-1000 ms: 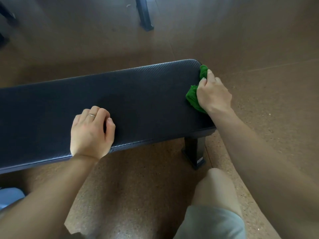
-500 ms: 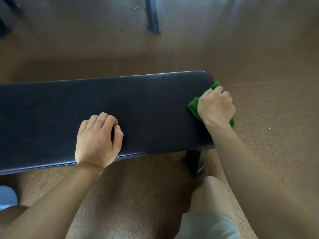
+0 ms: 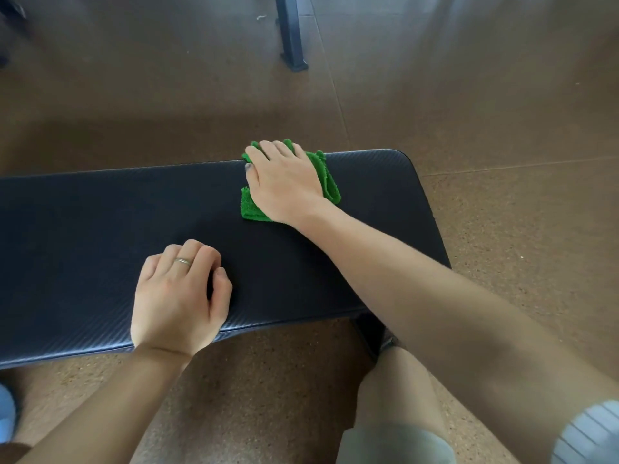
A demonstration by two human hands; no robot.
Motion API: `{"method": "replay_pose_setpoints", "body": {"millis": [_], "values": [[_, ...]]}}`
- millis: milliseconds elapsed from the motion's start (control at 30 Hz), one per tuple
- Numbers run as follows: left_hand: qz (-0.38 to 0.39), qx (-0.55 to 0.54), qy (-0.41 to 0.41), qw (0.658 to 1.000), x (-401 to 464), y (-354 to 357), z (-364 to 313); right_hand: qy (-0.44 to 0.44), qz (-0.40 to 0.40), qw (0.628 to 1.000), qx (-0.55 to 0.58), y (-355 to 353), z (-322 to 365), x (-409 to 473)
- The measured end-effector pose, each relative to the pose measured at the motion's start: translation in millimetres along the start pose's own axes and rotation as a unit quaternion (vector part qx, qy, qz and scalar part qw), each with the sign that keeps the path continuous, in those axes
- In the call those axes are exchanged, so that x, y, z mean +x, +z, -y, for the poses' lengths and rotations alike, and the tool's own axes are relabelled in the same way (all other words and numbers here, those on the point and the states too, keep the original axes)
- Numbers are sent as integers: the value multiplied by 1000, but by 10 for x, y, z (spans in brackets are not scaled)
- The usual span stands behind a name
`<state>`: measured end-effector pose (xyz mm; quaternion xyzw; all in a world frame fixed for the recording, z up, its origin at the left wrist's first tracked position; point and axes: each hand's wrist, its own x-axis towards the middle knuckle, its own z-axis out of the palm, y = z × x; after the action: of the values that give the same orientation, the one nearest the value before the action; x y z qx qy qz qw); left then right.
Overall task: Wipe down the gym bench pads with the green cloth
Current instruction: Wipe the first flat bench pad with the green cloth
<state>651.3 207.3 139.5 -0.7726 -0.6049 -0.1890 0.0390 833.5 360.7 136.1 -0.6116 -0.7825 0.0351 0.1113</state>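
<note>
The green cloth (image 3: 326,182) is pressed flat under the right hand (image 3: 284,182), fingers spread over it, at the worktop's (image 3: 100,229) far edge, toward one o'clock. The left hand (image 3: 177,296), loosely curled and empty, is rested at seven o'clock. Wiping is judged under way; the long stretch toward nine o'clock probably remains.

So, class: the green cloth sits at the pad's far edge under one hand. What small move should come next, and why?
Probably draw the right hand and green cloth leftward along the bench pad: the cloth sits near the far edge, and a long stretch lies to its left, where the left hand rests.
</note>
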Motion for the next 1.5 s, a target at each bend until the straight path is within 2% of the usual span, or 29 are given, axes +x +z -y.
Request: {"method": "replay_pose_setpoints", "body": {"millis": [100, 200, 333, 433, 500, 600, 833, 933, 1067, 1133, 1300, 1400, 1500], "values": [[5, 6, -3, 1000, -10, 2, 0, -37, 11, 999, 14, -44, -142, 2], [0, 5, -5, 1000, -17, 4, 8, -2, 12, 1000, -9, -177, -468, -28], [0, 6, -9, 1000, -20, 2, 10, 140, -4, 989, -43, -392, -1181, -208], [1, 9, -8, 1000, -23, 8, 14, 270, -16, 963, 14, -528, -1500, -440], [1, 6, -5, 1000, -16, 3, 20, 351, -23, 933, 70, -579, -1479, -638], [1, 6, -4, 1000, -17, 0, 25, 395, -38, 916, 51, -571, -1202, -1057], [8, 6, -2, 1000, -15, -5, 30, 395, -50, 915, -56, -493, -530, -1790], [13, 1, -4, 1000, -6, -2, 33, 359, -52, 929, -74, -473, -340, -1893], [4, -5, 1, 1000, 6, 7, 35, 383, -7, 922, -51, -529, -593, -1199], [-4, -12, 5, 1000, -15, 8, 47, 383, 6, 922, -44, -420, -389, -802], [-13, -44, -10, 999, 0, 3, 91, 191, 20, 981, 10, -62, 690, -478], [-38, -78, -5, 996, -45, -10, 105, 111, 26, 993, 40, -134, 765, -792], [-45, -113, 4, 993, -61, -35, 129, 80, 37, 995, 38, -211, 649, -1244]]}}
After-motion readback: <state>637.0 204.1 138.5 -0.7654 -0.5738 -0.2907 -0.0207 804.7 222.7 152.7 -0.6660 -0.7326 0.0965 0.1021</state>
